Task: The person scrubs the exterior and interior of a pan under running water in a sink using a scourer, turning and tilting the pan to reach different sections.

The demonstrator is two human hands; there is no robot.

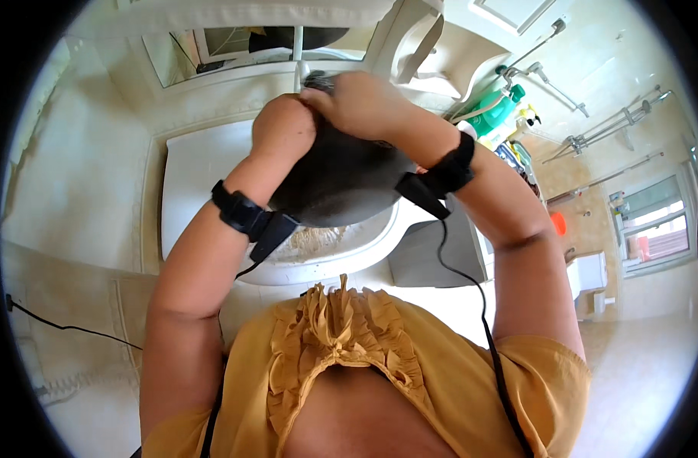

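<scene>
A dark grey, rounded thing (345, 179) hangs over the white washbasin (288, 273); its kind is not plain to me. My left hand (285, 130) is closed at its upper left edge, with the fingers mostly hidden. My right hand (364, 107) bends over its top, the thumb close to my left hand. A bit of dark material shows at the right fingertips. Both hands are close together just in front of the faucet (302, 72). Cloudy, brownish water (311, 243) lies in the basin below.
A mirror (265, 57) stands behind the basin, with a white shelf (441, 65) beside it. At the right are a green bottle (492, 113), other bottles, wall pipes (616, 122) and an orange-red container (558, 223). Black cables (471, 282) run from the bands on my wrists.
</scene>
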